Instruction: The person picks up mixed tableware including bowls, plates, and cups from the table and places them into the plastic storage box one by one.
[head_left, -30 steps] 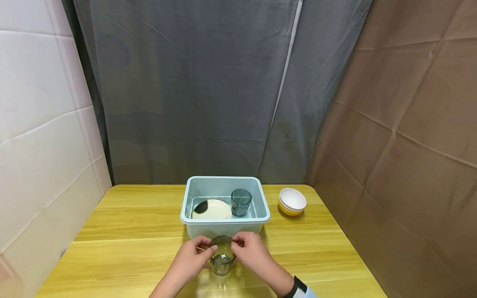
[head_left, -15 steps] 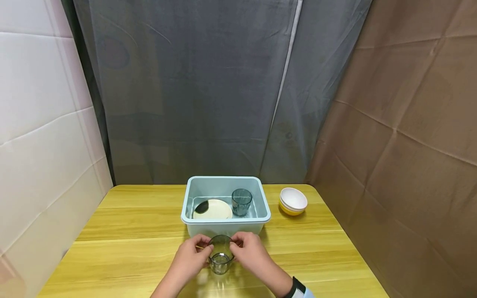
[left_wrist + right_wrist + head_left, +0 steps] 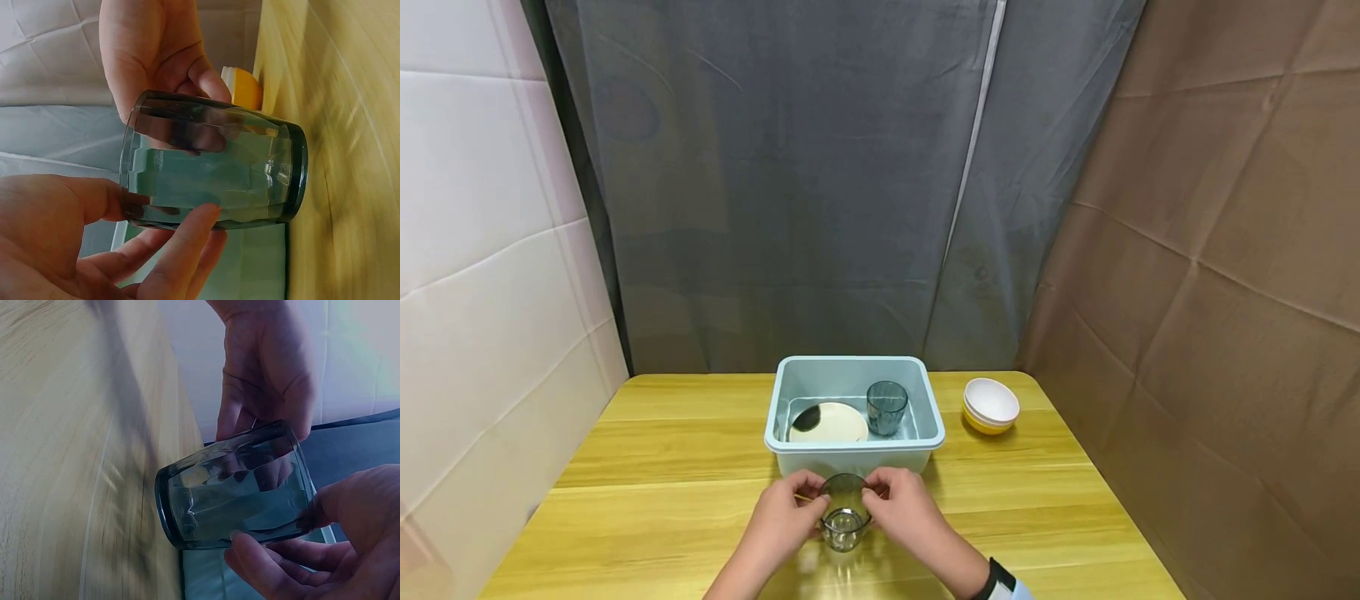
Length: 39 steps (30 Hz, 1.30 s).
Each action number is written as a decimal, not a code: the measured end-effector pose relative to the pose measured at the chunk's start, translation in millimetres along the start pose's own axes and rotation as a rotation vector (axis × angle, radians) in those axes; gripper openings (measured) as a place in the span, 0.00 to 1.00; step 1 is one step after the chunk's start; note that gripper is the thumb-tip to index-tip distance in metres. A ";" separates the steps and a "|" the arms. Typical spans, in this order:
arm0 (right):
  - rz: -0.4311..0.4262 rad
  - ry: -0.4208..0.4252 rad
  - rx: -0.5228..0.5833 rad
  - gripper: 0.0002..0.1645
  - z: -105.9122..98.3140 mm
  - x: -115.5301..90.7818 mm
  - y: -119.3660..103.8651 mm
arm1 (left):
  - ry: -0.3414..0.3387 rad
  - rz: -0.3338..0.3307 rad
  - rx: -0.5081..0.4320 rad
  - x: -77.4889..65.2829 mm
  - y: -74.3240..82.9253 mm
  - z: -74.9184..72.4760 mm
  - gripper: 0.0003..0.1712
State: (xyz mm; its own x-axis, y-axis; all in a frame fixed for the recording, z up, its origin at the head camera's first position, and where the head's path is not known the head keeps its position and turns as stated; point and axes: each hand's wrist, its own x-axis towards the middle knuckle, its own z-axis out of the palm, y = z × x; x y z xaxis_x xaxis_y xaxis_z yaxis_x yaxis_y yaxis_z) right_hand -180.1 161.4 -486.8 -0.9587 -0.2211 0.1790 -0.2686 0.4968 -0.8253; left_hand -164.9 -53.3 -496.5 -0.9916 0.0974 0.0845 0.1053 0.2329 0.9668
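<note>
A clear grey drinking glass [image 3: 844, 527] is held between both hands in front of the bin, its mouth up. My left hand [image 3: 786, 515] grips it from the left, thumb at the rim and fingers along the side. From the right, my right hand [image 3: 904, 507] pinches the opposite wall near the rim. In the left wrist view the glass [image 3: 212, 164] shows faceted sides and a thick base close over the wooden table. Through its wall, fingers of the hands show in the right wrist view, where the glass [image 3: 237, 487] leans slightly.
Just beyond the hands stands a pale blue bin [image 3: 854, 447]. Inside it are a cream plate [image 3: 838, 423] with a dark patch and another grey glass [image 3: 887, 408]. Stacked white and yellow bowls [image 3: 990, 406] sit at the right rear of the table [image 3: 662, 467]. Cloth hangs around three sides.
The glass and both hands shift very slightly left between the first and second frames, then stay nearly still. The grip of both hands is unchanged.
</note>
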 end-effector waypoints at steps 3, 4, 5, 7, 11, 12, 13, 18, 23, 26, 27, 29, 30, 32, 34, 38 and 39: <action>-0.006 -0.001 -0.006 0.05 0.7 0.5 -0.6 | 0.005 0.003 0.017 0.8 0.2 -1.0 0.10; -0.004 -0.004 -0.007 0.05 1.0 0.9 -0.7 | 0.008 0.004 0.024 1.2 0.2 -1.4 0.11; -0.006 -0.004 -0.018 0.05 1.4 1.3 -0.7 | 0.009 0.006 0.033 1.7 -0.1 -1.8 0.11; -0.013 -0.007 -0.049 0.04 1.7 1.8 -1.0 | 0.009 0.009 0.045 2.8 -0.7 -2.7 0.10; -0.018 -0.021 -0.117 0.02 2.3 1.5 -1.4 | 0.004 0.007 0.068 4.6 -2.2 -6.1 0.09; -0.021 -0.026 -0.121 0.03 2.7 1.0 -1.3 | 0.003 0.006 0.076 4.8 -2.4 -7.3 0.08; -0.023 -0.031 -0.123 0.03 3.0 0.4 -1.2 | 0.001 0.008 0.088 4.9 -2.7 -8.5 0.08; -0.026 -0.062 -0.088 0.09 2.6 -4.4 -0.3 | 0.007 0.038 0.175 5.0 -1.3 -14.9 0.06; -0.030 -0.098 -0.110 0.16 -4.7 -11.7 7.2 | -0.001 0.054 0.240 3.1 2.8 -22.7 0.05; -0.085 -0.114 -0.176 0.18 -11.8 -17.0 17.0 | -0.031 0.039 0.231 0.7 6.5 -29.6 0.06; -0.105 -0.123 -0.199 0.18 -14.5 -18.8 20.3 | -0.043 0.033 0.222 -0.2 8.4 -32.4 0.07; -0.133 -0.148 -0.226 0.19 -20.1 -22.1 26.6 | -0.073 0.016 0.197 -1.5 13.8 -38.6 0.08; -0.138 -0.164 -0.234 0.19 -23.0 -23.5 29.3 | -0.086 0.014 0.189 -1.9 17.1 -41.9 0.09; -0.146 -0.193 -0.248 0.20 -28.5 -26.1 34.0 | -0.115 0.009 0.176 -2.3 25.8 -49.0 0.10; -0.146 -0.218 -0.254 0.20 -33.4 -28.0 37.3 | -0.145 0.010 0.165 -1.5 36.8 -56.1 0.10; -0.157 -0.240 -0.258 0.15 -40.4 -29.9 40.7 | -0.190 0.031 0.164 5.4 62.9 -68.8 0.11; -0.160 -0.242 -0.260 0.14 -41.8 -29.8 41.0 | -0.195 0.039 0.172 8.3 69.4 -71.7 0.11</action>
State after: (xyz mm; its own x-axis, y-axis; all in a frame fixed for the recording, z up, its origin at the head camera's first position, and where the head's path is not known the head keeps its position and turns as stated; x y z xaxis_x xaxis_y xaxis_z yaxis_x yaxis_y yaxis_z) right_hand -166.4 223.4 -503.6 -0.8612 -0.4895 0.1370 -0.4575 0.6290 -0.6285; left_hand -171.2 -105.7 -411.5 -0.9552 0.2907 0.0565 0.1709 0.3851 0.9069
